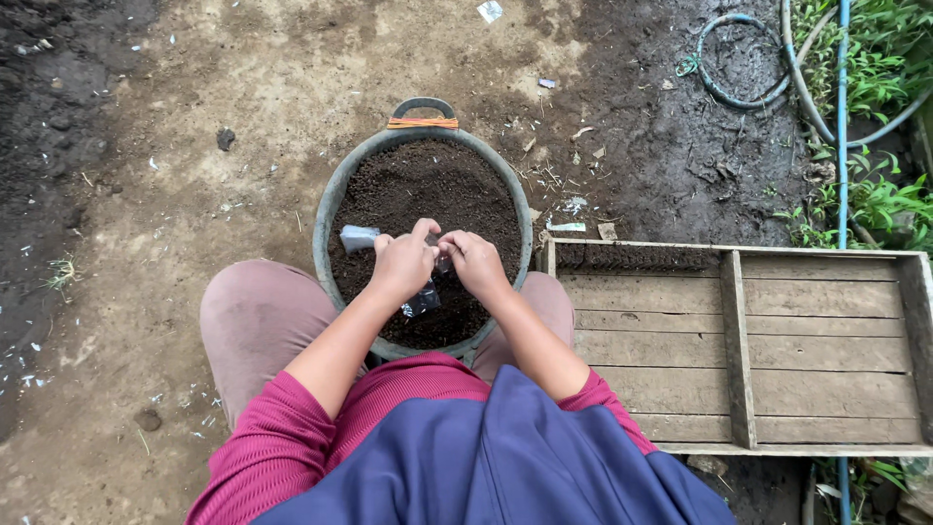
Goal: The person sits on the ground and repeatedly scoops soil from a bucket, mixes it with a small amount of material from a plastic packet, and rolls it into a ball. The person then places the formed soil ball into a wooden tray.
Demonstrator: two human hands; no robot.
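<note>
A round grey tub (330, 209) full of dark soil (428, 190) stands on the ground between my knees. Over its near half, my left hand (403, 261) and my right hand (473, 259) are together, both pinching a small clear plastic bag (425, 299) that hangs down below them. A bundle of more clear bags (357, 236) sticks out to the left of my left hand, lying on the soil. How the fingers grip inside is hidden.
A shallow wooden tray (777, 340) with a divider lies on the ground to the right. Hoses (748, 68) and green plants (884, 68) are at the far right. Bare dirt with bits of litter surrounds the tub.
</note>
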